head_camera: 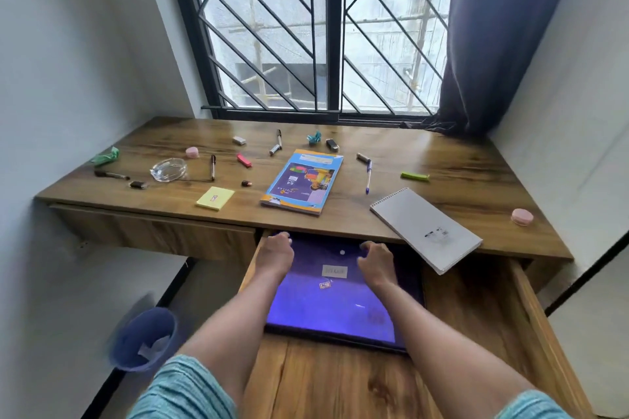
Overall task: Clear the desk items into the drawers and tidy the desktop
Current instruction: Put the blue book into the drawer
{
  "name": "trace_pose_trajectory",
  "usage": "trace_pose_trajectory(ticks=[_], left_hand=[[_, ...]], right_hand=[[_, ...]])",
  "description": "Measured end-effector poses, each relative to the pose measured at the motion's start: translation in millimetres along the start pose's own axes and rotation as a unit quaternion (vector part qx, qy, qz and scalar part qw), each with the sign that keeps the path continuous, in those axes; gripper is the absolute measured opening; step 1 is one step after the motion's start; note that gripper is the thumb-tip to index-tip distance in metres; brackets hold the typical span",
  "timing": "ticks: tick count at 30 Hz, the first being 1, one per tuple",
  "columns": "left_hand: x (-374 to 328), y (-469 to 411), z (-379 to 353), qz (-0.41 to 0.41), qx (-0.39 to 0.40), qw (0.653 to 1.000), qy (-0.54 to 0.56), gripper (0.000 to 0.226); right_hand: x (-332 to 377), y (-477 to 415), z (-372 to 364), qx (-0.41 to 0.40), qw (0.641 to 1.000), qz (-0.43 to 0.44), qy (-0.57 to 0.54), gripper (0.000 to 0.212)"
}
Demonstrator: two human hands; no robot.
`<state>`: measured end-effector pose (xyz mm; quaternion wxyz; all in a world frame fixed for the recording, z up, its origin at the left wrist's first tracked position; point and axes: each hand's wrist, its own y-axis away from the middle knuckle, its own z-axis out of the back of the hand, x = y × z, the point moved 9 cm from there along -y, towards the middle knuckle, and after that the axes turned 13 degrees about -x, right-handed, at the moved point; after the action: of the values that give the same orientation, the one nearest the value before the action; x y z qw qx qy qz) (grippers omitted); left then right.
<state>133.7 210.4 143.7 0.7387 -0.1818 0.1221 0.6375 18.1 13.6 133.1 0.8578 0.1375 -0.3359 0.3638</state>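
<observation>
In the open drawer (476,299) under the near edge of the surface (459,160) lies a purple folder (333,303). The left hand (275,252) rests flat on its far left corner, fingers straight. The right hand (376,260) sits on its far right part, fingers bent; whether it grips cannot be told. A blue workbook (303,180) and a spiral notepad (425,228) lie on the surface.

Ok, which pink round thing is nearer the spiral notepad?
The right-hand pink round thing, beside the spiral notepad; the other pink one lies far left by the ashtray.
</observation>
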Motion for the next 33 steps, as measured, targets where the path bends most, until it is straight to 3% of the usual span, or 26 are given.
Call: trace_pose_trajectory(ticks=[3, 9, 14, 17, 22, 25, 28, 31, 33], left_hand=[[2.5, -47.9, 8.3, 0.048, -0.002, 0.999, -0.012, 0.034], [6.8, -121.3, 8.5, 0.122, -0.013, 0.992, -0.002, 0.037], [15.3, -147.8, -8.3, 0.180, -0.003, 0.983, 0.021, 0.051], [20.8, -153.6, -13.8, 0.212, -0.008, 0.977, 0.035, 0.050], [34.5, -155.2, -10.5, 0.282, -0.055, 0.951, 0.119, 0.046], [34.4, -152.4, -7.9, 0.321, -0.066, 0.918, 0.222, 0.038], [26.2, -153.1, 2.1, 0.322, -0.092, 0.883, 0.329, 0.030], [4.8, -148.7, 16.2, 0.286, -0.089, 0.876, 0.378, 0.015], [-10.5, -140.7, 24.3, 0.275, -0.085, 0.859, 0.423, 0.019]], right_hand=[[32.7, -34.6, -13.4, 0.008, 0.999, 0.013, -0.031, 0.038], [91.8, -91.1, -68.6, 0.091, 0.987, 0.131, -0.008, 0.046], [110.1, -110.7, -125.2, 0.134, 0.963, 0.221, 0.081, 0.067], [112.0, -106.5, -141.9, 0.112, 0.958, 0.248, 0.093, 0.082], [108.1, -100.1, -148.1, 0.003, 0.946, 0.295, 0.137, 0.099], [107.9, -96.6, -141.2, -0.017, 0.931, 0.293, 0.216, 0.096], [114.1, -91.4, -131.7, -0.036, 0.927, 0.302, 0.220, 0.092], [142.4, -80.7, -106.1, -0.144, 0.895, 0.395, 0.147, 0.050], [157.6, -78.5, -83.5, -0.191, 0.886, 0.411, 0.102, 0.038]])
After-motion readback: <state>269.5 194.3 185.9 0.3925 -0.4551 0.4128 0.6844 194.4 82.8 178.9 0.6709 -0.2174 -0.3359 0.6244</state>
